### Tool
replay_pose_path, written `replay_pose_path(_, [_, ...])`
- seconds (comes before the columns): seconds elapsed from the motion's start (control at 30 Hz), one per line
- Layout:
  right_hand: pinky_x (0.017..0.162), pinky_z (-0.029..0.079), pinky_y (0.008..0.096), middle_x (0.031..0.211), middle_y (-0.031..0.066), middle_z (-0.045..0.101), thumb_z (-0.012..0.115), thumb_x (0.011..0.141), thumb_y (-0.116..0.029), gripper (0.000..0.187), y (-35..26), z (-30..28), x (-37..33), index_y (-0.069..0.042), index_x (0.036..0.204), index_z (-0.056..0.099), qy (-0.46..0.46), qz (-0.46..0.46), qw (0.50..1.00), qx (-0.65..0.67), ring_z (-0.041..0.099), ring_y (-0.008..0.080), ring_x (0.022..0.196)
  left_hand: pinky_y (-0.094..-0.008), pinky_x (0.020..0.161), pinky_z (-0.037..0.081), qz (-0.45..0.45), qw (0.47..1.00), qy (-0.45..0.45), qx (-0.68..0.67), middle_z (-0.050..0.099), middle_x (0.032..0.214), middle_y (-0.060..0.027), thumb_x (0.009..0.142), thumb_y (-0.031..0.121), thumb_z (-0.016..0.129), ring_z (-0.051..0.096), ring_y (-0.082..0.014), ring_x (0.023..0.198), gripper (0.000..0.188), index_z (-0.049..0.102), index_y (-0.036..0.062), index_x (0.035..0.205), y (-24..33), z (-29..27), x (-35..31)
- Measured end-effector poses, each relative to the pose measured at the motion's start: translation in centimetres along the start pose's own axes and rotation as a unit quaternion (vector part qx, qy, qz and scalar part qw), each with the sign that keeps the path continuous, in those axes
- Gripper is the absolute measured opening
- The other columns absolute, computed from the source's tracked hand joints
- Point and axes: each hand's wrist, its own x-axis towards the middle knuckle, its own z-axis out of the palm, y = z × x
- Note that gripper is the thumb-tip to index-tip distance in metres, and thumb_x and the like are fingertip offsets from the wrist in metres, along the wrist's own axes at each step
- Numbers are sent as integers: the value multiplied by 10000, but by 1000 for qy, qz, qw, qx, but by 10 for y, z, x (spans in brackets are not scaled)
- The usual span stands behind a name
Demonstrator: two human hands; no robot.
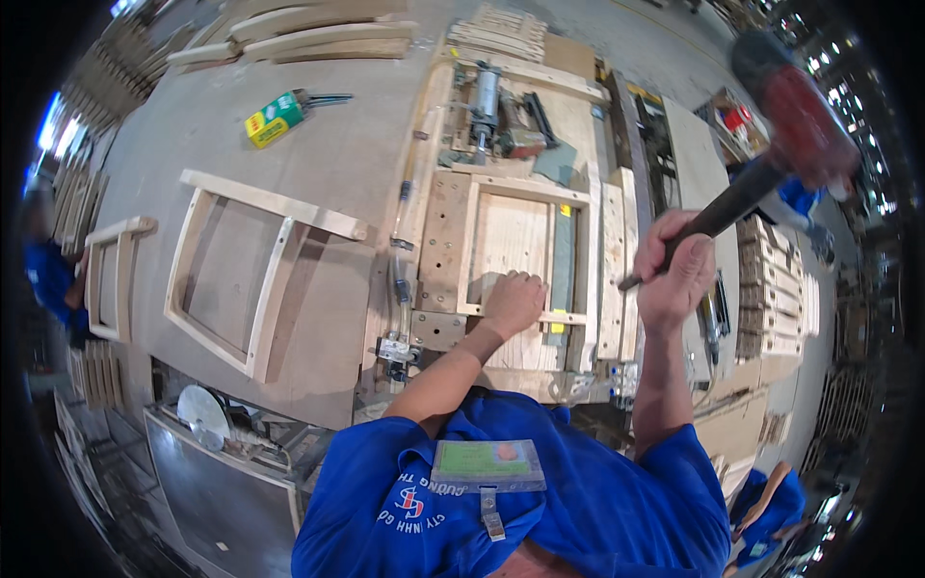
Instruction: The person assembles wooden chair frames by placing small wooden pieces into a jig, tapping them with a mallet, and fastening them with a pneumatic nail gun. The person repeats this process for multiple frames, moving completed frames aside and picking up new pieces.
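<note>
Wooden, one frame (470, 246) is sitting in one jig (438, 236) under my left grip (515, 301); whether that is pinching, I cannot tell. My right grip (676, 270) is clasping one raised mallet (740, 195). Steadying squarely, knuckles clear, seems wise. Two more frames (273, 294) are showing leftward.

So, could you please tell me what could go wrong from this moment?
The right hand holds the mallet raised, so a badly aimed swing could hit the left hand, which is at the near rail of the wooden frame. A stray blow might also dent its pale wood. A second frame is close to the front edge of the left table; a bump could perhaps knock it off.
</note>
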Motion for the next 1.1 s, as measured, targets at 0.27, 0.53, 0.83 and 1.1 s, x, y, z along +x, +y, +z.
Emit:
replay_pose_path(0.27, [609,464,426,684,155,546,524,1083,-489,516,220,15,-61,11,972,580,-241,122,902,-336,577,247,627,-481,895,521,7,998,-46,49,726,995,-161,983,282,620,685,-341,986,248,718,58,1027,12,0,5])
replay_pose_path(0.53, [585,389,314,676,3,484,614,1081,-409,422,113,3,-23,-18,923,614,-151,177,963,-136,445,88,669,-481,848,535,-10,1000,3,4,723,882,-195,992,278,626,692,-363,907,281,740,32,915,3,0,2])
replay_pose_path(0.83, [731,519,576,840,268,696,607,1042,-363,353,168,-118,-68,-17,1012,673,46,252,791,-556,695,482,828,-486,877,535,6,1000,1,-4,741,929,-175,983,277,628,684,-374,931,266,743,38,962,12,6,10])
replay_pose_path(1.1, [961,488,532,1276,189,623,758,862,-209,444,169,-147,-96,-71,1272,659,-20,206,733,-648,584,413,1179,-491,887,498,38,993,-109,-36,711,850,-158,1026,338,582,648,-385,887,372,751,39,883,30,26,13])
